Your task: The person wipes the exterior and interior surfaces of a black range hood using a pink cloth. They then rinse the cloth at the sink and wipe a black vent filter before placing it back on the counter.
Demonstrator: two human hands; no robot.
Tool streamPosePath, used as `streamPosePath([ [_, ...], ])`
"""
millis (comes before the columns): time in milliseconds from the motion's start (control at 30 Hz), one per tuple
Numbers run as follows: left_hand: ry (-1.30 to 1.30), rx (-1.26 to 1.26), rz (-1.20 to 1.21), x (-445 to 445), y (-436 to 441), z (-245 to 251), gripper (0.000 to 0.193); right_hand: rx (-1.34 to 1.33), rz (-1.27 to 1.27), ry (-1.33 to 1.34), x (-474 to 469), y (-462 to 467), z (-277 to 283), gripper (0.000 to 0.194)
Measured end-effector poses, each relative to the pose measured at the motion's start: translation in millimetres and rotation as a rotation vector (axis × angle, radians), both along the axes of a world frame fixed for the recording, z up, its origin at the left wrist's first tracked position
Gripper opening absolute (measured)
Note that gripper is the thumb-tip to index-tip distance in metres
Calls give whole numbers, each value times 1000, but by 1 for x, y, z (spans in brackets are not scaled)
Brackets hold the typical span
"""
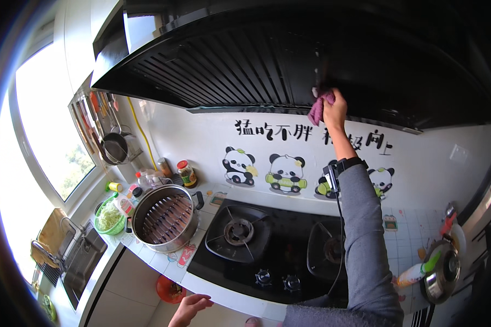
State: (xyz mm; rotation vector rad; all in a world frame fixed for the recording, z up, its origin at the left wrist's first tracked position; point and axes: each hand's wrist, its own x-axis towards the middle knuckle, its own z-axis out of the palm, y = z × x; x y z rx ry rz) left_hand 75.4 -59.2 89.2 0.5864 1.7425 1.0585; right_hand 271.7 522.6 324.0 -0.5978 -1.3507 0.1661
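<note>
My right hand (336,111) is raised overhead and grips a bunched purple cloth (317,111). The cloth is against the black underside of a range hood (302,77), just right of its slatted section (229,69). Low in front of me, by the counter's front edge (229,297), my left hand (191,309) is empty, with its fingers loosely extended. Below the hood lies a black glass gas hob (280,245) with two burners; my right forearm partly covers the right burner (331,249).
A large steel pot (170,245) with a slotted panel (163,218) inside stands left of the hob. Beyond it are a green basket of shredded vegetable (109,218), bottles and a red-lidded jar (186,173). A lidded pan (442,276) sits right. A red bin (170,289) is below.
</note>
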Motion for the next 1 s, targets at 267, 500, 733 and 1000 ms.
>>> streamPosePath([
  [267,2,230,-226,-19,44,29,30,-389,1096,723,54,-111,-36,29],
  [500,-90,538,-519,-10,118,104,38,-527,1255,635,81,-210,-54,30],
  [733,-222,875,-563,65,179,167,56,-690,1163,461,85,-285,-43,35],
  [1000,-844,702,-250,160,214,137,32,-350,471,-754,88,-333,-57,53],
])
